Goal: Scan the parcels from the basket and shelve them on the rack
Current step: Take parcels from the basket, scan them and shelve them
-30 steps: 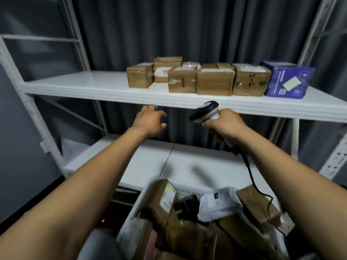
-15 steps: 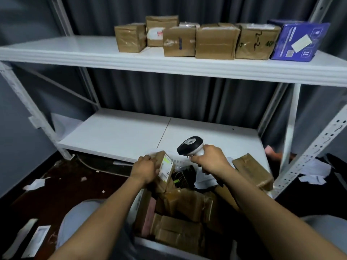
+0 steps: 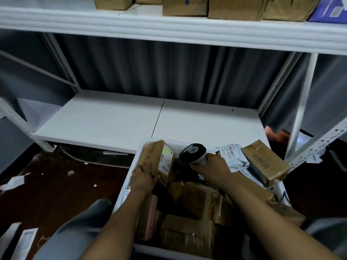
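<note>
Cardboard wrapped in brown tape fills the grasp of the left hand (image 3: 144, 177), whose fingers curl round the lower end of a small parcel (image 3: 155, 156) at the far left corner of the white basket (image 3: 127, 186). The right hand (image 3: 214, 169) is closed round the handle of a barcode scanner (image 3: 193, 152), whose dark head sits just beside the parcel; whether its window faces the label cannot be told. The parcel stands on end: its long axis runs near upright, with the top leaning toward the rack. Its white label (image 3: 166, 160) covers the side that faces right, toward the scanner. The box appears stiff and light enough for one hand, but the taped skin looks smooth and may slip. Hold it across two opposite brown faces near the middle, leaving the label side uncovered. Around it the basket holds more brown parcels, a soft grey mailer (image 3: 234, 158) behind the right hand, and a brown box (image 3: 264, 160) resting on the right rim. Just beyond the basket lies the lower shelf (image 3: 112, 121) of the rack. The upper shelf (image 3: 169, 29) carries a row of shelved boxes (image 3: 234, 8) and a blue box (image 3: 328, 10) at the right end.
</note>
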`<state>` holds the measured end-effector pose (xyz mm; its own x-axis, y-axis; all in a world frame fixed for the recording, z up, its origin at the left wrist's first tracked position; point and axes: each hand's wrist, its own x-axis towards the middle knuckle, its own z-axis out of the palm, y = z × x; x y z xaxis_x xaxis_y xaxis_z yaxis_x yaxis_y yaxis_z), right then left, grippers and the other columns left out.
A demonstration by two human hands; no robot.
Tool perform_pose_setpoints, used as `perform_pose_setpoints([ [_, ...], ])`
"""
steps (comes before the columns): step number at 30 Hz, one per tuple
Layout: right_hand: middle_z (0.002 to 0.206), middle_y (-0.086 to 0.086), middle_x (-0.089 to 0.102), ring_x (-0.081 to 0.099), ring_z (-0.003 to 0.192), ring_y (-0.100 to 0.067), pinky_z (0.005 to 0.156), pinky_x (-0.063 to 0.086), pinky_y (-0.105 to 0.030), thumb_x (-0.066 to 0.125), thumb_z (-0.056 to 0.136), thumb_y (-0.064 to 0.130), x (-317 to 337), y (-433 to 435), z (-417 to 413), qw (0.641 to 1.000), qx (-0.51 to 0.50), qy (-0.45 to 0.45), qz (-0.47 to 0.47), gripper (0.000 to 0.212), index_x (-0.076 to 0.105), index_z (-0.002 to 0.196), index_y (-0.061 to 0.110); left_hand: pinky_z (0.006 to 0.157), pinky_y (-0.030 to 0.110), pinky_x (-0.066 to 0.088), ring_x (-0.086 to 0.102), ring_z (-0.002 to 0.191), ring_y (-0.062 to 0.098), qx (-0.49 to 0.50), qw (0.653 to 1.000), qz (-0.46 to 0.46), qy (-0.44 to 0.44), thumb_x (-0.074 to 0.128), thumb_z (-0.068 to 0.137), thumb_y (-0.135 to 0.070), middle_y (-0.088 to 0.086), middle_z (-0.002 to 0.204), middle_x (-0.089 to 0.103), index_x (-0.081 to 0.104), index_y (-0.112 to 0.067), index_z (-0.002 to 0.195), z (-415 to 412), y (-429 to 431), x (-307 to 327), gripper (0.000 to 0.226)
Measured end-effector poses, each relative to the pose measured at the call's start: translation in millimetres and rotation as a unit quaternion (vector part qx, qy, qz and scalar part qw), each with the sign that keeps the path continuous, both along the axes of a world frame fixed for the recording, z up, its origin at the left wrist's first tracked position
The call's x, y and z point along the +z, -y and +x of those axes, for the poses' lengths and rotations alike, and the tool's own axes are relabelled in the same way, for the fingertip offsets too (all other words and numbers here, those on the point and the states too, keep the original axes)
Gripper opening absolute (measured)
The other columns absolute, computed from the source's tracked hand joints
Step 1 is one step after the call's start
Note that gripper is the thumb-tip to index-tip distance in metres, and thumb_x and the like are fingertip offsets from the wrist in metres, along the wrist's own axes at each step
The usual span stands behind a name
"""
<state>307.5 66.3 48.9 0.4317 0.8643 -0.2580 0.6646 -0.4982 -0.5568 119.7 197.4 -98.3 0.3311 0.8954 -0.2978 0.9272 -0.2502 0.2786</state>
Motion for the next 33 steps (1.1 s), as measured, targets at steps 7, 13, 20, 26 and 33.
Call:
perform_pose_setpoints([
  [7, 0.071, -0.001, 0.052, 0.051, 0.072, -0.019, 0.054, 0.031, -0.028, 0.064, 0.088, 0.030, -11.3, -9.3, -5.2, 1.000, -0.019, -0.008, 0.014, 0.025, 0.052, 0.082, 0.009, 0.111, 0.047, 0.022, 0.026, 0.136, 0.043, 0.021, 0.999, 0.019, 0.034, 0.026, 0.071, -0.080, 0.028, 0.150, 0.027, 0.021, -0.032, 0.153, 7.8, -4.1, -17.8, 0.095],
  [13, 0.079, -0.006, 0.059, 0.057, 0.082, -0.025, 0.063, 0.035, -0.028, 0.066, 0.087, 0.033, -8.1, -2.8, 0.9, 0.997, -0.071, -0.032, 0.018, 0.024, 0.053, 0.081, 0.014, 0.102, 0.043, 0.033, 0.042, 0.122, 0.039, 0.103, 0.987, 0.004, 0.120, 0.038, 0.055, -0.071, 0.019, 0.130, 0.051, 0.041, -0.037, 0.143, 3.1, -0.7, -2.6, 0.094],
  [20, 0.053, -0.002, 0.057, 0.052, 0.039, -0.004, 0.038, 0.033, -0.014, 0.068, 0.088, 0.024, 5.9, 22.4, 8.8, 0.980, -0.097, -0.145, 0.093, 0.026, 0.055, 0.070, 0.012, 0.095, 0.044, 0.049, 0.047, 0.122, 0.027, 0.104, 0.932, -0.021, 0.346, 0.060, 0.054, -0.055, 0.006, 0.136, 0.048, 0.048, -0.053, 0.131, -12.7, 43.3, 57.1, 0.079],
  [26, 0.082, 0.006, 0.067, 0.061, 0.074, -0.010, 0.062, 0.047, -0.026, 0.071, 0.087, 0.022, 32.1, 44.9, 22.8, 0.943, -0.133, -0.215, 0.215, 0.008, 0.063, 0.090, 0.020, 0.084, 0.010, 0.046, 0.055, 0.112, 0.003, 0.079, 0.865, -0.024, 0.495, 0.065, 0.053, -0.044, -0.005, 0.126, 0.056, 0.061, -0.041, 0.113, -9.8, 91.2, 121.6, 0.060],
  [33, 0.084, 0.005, 0.076, 0.071, 0.074, -0.008, 0.068, 0.054, -0.026, 0.071, 0.085, 0.013, 59.6, 74.6, 54.9, 0.879, -0.136, -0.347, 0.299, 0.009, 0.070, 0.093, 0.017, 0.077, 0.004, 0.044, 0.059, 0.090, -0.016, 0.083, 0.808, -0.044, 0.582, 0.079, 0.075, -0.015, -0.014, 0.110, 0.060, 0.056, -0.022, 0.119, 24.5, 117.6, 172.3, 0.050],
])
